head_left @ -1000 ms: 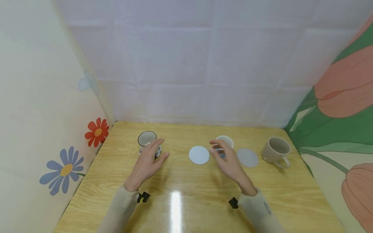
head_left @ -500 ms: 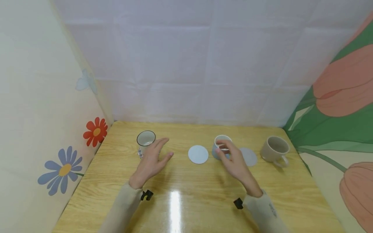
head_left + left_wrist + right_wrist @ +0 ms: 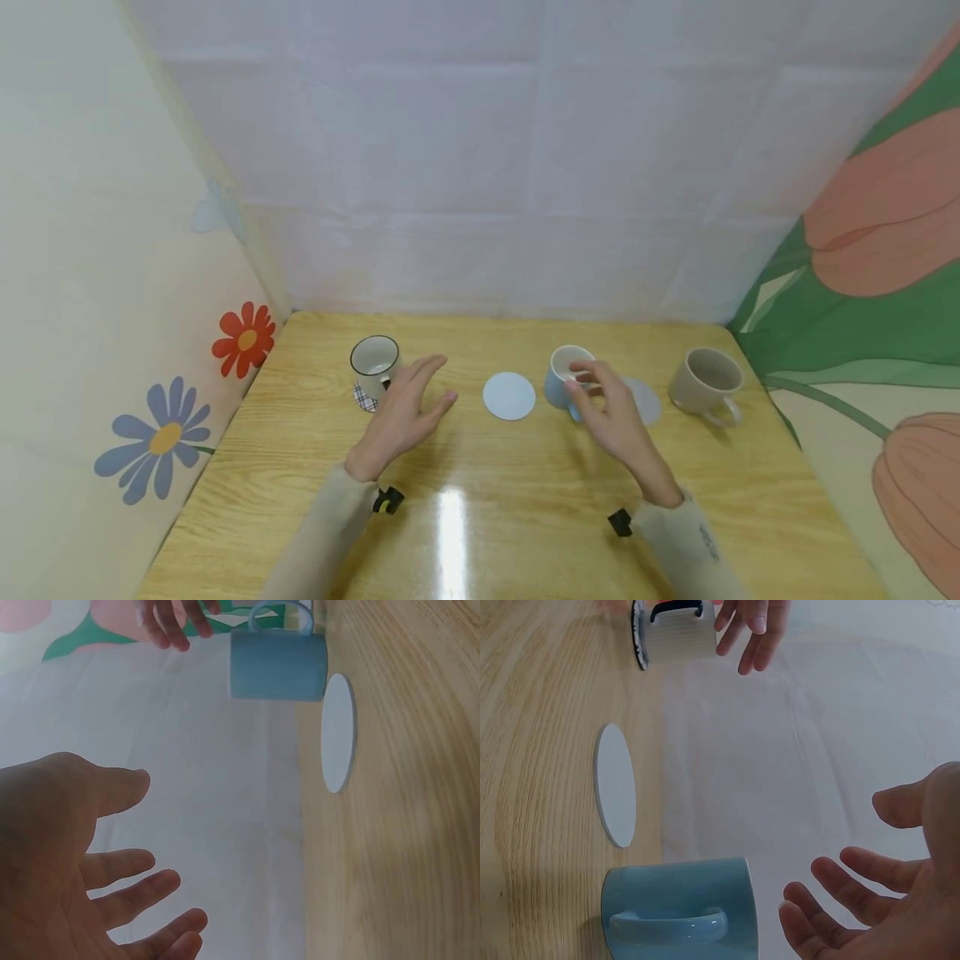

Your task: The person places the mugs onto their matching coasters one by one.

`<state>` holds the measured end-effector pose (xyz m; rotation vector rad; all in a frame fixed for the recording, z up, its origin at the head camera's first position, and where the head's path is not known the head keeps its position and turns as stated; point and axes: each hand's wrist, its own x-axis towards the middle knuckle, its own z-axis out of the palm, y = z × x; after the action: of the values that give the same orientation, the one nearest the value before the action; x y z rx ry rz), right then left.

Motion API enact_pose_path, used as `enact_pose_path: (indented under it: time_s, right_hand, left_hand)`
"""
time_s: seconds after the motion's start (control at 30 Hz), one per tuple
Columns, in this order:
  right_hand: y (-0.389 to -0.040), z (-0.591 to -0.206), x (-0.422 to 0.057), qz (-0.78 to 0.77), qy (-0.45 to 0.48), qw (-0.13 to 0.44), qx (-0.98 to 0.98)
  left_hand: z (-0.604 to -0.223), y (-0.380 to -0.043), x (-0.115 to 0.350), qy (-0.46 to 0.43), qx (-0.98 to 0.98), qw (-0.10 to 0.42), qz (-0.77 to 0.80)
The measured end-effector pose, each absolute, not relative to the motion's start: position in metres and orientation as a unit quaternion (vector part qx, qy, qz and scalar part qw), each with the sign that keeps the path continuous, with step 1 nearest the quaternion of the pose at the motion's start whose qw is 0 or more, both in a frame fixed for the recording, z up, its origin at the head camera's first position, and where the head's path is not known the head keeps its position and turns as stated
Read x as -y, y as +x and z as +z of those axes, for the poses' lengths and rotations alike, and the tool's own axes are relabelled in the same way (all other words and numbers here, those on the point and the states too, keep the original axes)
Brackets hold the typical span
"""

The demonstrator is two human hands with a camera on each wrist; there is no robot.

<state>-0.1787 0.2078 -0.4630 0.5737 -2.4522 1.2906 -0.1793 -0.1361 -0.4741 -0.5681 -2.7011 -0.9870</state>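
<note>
My left hand (image 3: 403, 421) hovers just right of a white mug (image 3: 374, 357) with a black rim and black handle. That mug stands on a checked coaster (image 3: 363, 398), partly hidden by the hand. Over a light blue mug (image 3: 557, 387), white inside, hangs my right hand (image 3: 618, 421), fingers loosely bent and holding nothing. The right wrist view shows a gap between these fingers and the blue mug (image 3: 676, 889). A pale round coaster (image 3: 509, 396) lies between the hands, left of the blue mug. In the left wrist view, the left hand (image 3: 82, 877) holds nothing.
A grey round coaster (image 3: 648, 402) lies right of the blue mug, partly behind my right hand. Farther right stands a beige mug (image 3: 702, 383), its handle toward the front right. A cloth wall (image 3: 480, 275) closes the wooden table's (image 3: 525, 500) back edge; flowered cloths flank the sides.
My left hand has moved right, uncovering more of the white mug and its checked coaster. My right hand has shifted right and a little forward of its former spot, showing more of the blue mug.
</note>
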Motion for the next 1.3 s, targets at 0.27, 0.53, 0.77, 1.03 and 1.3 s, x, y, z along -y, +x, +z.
enact_pose_path:
  time_s: [0.27, 0.53, 0.77, 1.03, 1.3]
  right_hand:
    - [-0.178, -0.466, -0.213, 0.441, 0.182, 0.145, 0.867]
    - [-0.177, -0.471, -0.217, 0.427, 0.166, 0.150, 0.876]
    - [-0.175, -0.474, -0.220, 0.423, 0.154, 0.143, 0.881]
    - [-0.173, -0.480, -0.224, 0.415, 0.144, 0.149, 0.886]
    - [-0.174, -0.488, -0.229, 0.424, 0.140, 0.143, 0.883]
  left_hand:
    - [-0.483, -0.183, 0.126, -0.204, 0.915, 0.098, -0.333]
    - [-0.491, -0.190, 0.118, -0.210, 0.920, 0.085, -0.321]
    - [-0.499, -0.194, 0.112, -0.217, 0.920, 0.096, -0.312]
    - [-0.502, -0.194, 0.108, -0.209, 0.922, 0.077, -0.316]
    - [-0.509, -0.199, 0.105, -0.211, 0.922, 0.074, -0.316]
